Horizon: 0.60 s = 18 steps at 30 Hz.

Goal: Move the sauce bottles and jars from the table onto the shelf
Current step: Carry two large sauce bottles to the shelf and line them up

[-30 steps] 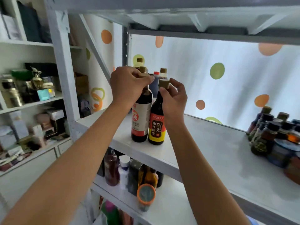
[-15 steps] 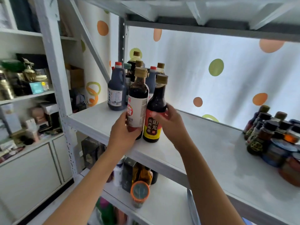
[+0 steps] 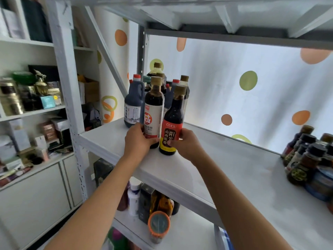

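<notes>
Two dark sauce bottles stand upright side by side on the white shelf (image 3: pixel 225 170). The soy sauce bottle (image 3: pixel 153 109) has a white label and a tan cap; my left hand (image 3: pixel 138 139) grips its lower body. The vinegar bottle (image 3: pixel 173 123) carries a red and black label; my right hand (image 3: pixel 185 143) holds its base, fingers curled round the label. Just behind them stands a cluster of several more bottles, including a dark blue jug (image 3: pixel 133 109) with a red cap.
A group of small dark bottles and jars (image 3: pixel 306 159) fills the shelf's right end. The lower shelf holds bottles and an orange-lidded jar (image 3: pixel 158 226). A white upright post (image 3: pixel 66 87) rises at the left, with cluttered cabinets beyond. The upper shelf (image 3: pixel 234 33) hangs close overhead.
Both hands came down from the bottle caps to the lower bodies of the two bottles, which now stand a little farther back toward the cluster.
</notes>
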Motion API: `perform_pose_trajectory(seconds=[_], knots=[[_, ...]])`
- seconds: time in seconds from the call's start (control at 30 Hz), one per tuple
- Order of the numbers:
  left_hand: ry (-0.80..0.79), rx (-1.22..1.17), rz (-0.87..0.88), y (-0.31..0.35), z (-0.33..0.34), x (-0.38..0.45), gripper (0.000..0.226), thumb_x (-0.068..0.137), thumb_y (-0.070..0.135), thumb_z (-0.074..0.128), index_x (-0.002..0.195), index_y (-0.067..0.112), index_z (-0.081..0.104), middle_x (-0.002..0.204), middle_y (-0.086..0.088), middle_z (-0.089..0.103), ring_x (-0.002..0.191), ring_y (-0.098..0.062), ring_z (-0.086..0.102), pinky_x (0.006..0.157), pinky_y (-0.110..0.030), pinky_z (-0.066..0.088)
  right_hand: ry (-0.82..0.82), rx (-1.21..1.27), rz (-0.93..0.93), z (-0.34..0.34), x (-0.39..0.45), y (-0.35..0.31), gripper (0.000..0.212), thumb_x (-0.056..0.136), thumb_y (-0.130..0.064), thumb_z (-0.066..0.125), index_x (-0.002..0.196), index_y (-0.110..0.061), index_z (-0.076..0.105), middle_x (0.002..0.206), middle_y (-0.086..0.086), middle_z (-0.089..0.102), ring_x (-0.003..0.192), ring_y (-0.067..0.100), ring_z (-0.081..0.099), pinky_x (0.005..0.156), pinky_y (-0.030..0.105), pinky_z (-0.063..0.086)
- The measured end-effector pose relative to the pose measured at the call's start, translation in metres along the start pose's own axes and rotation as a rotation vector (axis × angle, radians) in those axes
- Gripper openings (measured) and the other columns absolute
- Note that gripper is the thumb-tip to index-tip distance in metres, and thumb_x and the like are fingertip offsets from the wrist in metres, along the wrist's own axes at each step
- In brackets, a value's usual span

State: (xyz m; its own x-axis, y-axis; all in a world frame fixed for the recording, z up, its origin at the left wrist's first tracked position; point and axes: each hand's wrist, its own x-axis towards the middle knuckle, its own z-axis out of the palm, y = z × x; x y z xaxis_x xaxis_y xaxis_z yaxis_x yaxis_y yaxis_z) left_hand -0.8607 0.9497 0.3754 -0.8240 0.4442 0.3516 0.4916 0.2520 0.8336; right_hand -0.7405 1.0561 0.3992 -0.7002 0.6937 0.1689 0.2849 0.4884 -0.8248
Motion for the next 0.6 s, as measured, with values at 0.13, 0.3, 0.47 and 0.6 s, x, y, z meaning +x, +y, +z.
perform_pose_trajectory(seconds=[0.13, 0.3, 0.47, 0.6], knots=[[0.020, -0.002, -0.007, -0.005, 0.007, 0.025, 0.063, 0.067, 0.028, 0.087, 0.120, 0.014, 0.057, 0.122, -0.007, 0.066, 0.113, -0.028, 0.062, 0.096, -0.043, 0.051, 0.026, 0.007, -0.014, 0.014, 0.025, -0.001, 0.041, 0.082, -0.010, 0.076, 0.121, -0.009, 0.063, 0.114, 0.007, 0.070, 0.105, 0.025, 0.065, 0.093, 0.038, 0.052], [0.084, -0.040, -0.036, -0.011, 0.016, 0.041, 0.062, 0.069, 0.024, 0.086, 0.119, 0.011, 0.051, 0.124, -0.011, 0.063, 0.115, -0.031, 0.060, 0.094, -0.041, 0.049, 0.108, 0.033, -0.009, 0.031, 0.046, 0.003, 0.033, 0.085, -0.011, 0.071, 0.116, -0.010, 0.060, 0.103, 0.002, 0.064, 0.098, 0.022, 0.062, 0.078, 0.030, 0.047], [0.106, -0.012, -0.013, -0.018, 0.021, 0.054, 0.058, 0.072, 0.024, 0.084, 0.115, 0.008, 0.049, 0.123, -0.013, 0.063, 0.113, -0.032, 0.059, 0.089, -0.038, 0.049, 0.181, 0.052, 0.004, 0.045, 0.060, 0.007, 0.041, 0.087, -0.016, 0.071, 0.124, -0.010, 0.054, 0.116, 0.006, 0.065, 0.096, 0.019, 0.059, 0.079, 0.030, 0.048], [0.104, 0.004, 0.003, -0.026, 0.026, 0.064, 0.054, 0.073, 0.025, 0.083, 0.115, 0.010, 0.052, 0.121, -0.012, 0.064, 0.112, -0.031, 0.060, 0.088, -0.037, 0.049, 0.204, 0.110, -0.011, 0.051, 0.068, 0.010, 0.045, 0.088, -0.018, 0.072, 0.129, -0.013, 0.055, 0.117, 0.005, 0.066, 0.097, 0.017, 0.059, 0.079, 0.026, 0.047]])
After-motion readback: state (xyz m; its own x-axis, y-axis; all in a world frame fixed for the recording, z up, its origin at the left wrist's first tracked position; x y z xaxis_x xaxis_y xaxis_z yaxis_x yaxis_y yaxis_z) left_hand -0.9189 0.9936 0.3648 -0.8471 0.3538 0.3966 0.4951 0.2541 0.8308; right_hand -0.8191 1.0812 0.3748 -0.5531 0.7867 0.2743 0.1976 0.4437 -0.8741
